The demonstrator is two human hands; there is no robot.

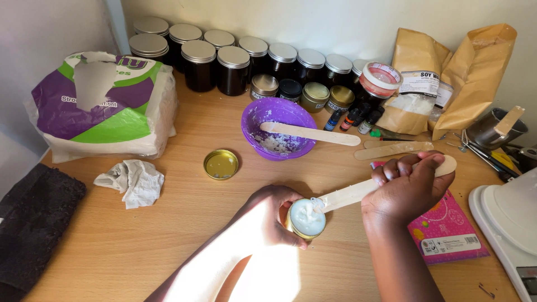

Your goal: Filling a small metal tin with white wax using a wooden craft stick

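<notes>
Currently, notes by label.
Surface: pale wood-grain table (pixel 168 223), smooth, with a patch of strong sunlight across the near edge.
Room: plain light wall (pixel 335 22) directly behind the table.
Left hand (pixel 271 215): grip clamped around the side of a small gold tin (pixel 306 219), which stands upright on the table near the front edge.
Tin contents: white creamy mass, filled close to the rim.
Right hand (pixel 407 187): grip closed in a fist around a flat wooden stick (pixel 358 192); the stick's tip touches the white mass in the tin.
Lid: round gold lid (pixel 221 164) lying flat on the table, apart from the tin, to its left and further back.
Bowl: purple plastic bowl (pixel 278 127), white residue smeared inside; a 2nd flat wooden stick (pixel 310 133) rests across its rim.
Jars: row of dark glass jars (pixel 232 70) with brushed metal lids along the wall; 4 smaller tins (pixel 302 92) in front of them.
Bottles: several small dark bottles (pixel 355 118) with coloured caps, right of the bowl.
Bags: 2 brown paper bags (pixel 447 72), crinkled, tops open.
Paper: crumpled white tissue (pixel 131 180) beside a soft plastic-wrapped pack (pixel 106 106).
Right edge: pink booklet (pixel 447 232) under the right wrist, white scale (pixel 503 218), metal jug (pixel 492 130).
</notes>
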